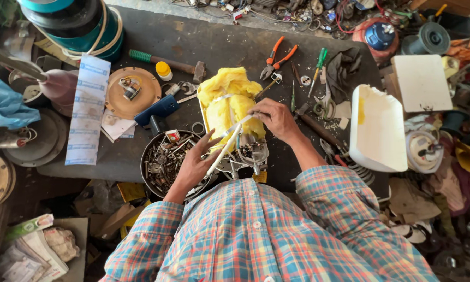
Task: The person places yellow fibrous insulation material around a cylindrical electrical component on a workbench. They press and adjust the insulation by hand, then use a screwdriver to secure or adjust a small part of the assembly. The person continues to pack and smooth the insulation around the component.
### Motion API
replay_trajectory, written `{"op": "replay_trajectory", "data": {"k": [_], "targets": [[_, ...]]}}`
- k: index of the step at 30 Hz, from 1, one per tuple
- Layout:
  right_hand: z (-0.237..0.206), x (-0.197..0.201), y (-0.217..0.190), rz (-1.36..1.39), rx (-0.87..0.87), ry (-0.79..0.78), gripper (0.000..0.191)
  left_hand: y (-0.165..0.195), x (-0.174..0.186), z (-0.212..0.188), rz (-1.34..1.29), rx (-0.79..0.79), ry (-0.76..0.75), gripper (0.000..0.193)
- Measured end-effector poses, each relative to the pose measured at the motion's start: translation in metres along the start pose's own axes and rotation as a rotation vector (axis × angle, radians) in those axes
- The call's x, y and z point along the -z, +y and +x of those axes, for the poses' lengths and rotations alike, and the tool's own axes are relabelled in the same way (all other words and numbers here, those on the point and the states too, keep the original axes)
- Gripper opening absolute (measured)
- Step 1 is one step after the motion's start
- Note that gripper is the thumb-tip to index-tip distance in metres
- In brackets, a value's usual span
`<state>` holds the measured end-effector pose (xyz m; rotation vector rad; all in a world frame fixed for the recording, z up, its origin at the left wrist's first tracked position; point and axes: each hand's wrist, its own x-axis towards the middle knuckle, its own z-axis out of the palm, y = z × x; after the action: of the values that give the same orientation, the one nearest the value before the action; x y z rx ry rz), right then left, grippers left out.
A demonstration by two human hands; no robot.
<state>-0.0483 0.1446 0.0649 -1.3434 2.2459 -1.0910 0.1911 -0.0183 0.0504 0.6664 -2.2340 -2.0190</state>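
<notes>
Head view: right hand (276, 119) pinches a white tube (225, 148) (over yellow wadding (229, 99)), left hand (195, 164) open, steadying its lower end.

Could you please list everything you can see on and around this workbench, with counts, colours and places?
insulation wad: one, yellow, bench centre, in a metal housing
white tube: one, between both hands
bowl of scrap parts: one, dark metal, under left hand
pliers: one, orange handles, behind the wad
hammer: one, green handle, back of bench
screwdriver: one, green, right of pliers
plastic casing: one, white, right edge
left hand: open, fingers touching tube
right hand: pinching tube's upper end
</notes>
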Motion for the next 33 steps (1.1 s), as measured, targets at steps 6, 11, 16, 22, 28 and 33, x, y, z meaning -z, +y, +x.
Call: {"op": "replay_trajectory", "data": {"k": [6,11,16,22,28,33], "targets": [[-0.031,-0.02,0.017,0.049,-0.164,0.088,0.018,0.01,-0.004,0.021,0.653,-0.277,0.018,0.084],[-0.037,-0.028,0.021,0.28,-0.347,0.074,0.02,0.031,-0.009,0.075,0.932,-0.713,-0.24,0.106],[-0.037,-0.022,0.035,0.089,-0.21,0.111,0.024,0.044,-0.033,0.137,1.041,-0.733,-0.616,0.118],[-0.074,-0.046,0.052,0.14,-0.086,0.28,0.027,0.042,-0.04,0.161,1.102,-0.649,-0.702,0.11],[-0.097,-0.069,0.069,0.173,-0.341,0.147,0.019,0.042,-0.063,0.168,1.103,-0.653,-0.714,0.107],[-0.1,-0.069,0.08,0.109,-0.156,0.187,0.016,0.041,-0.068,0.178,1.272,-0.469,-0.857,0.104]]}}
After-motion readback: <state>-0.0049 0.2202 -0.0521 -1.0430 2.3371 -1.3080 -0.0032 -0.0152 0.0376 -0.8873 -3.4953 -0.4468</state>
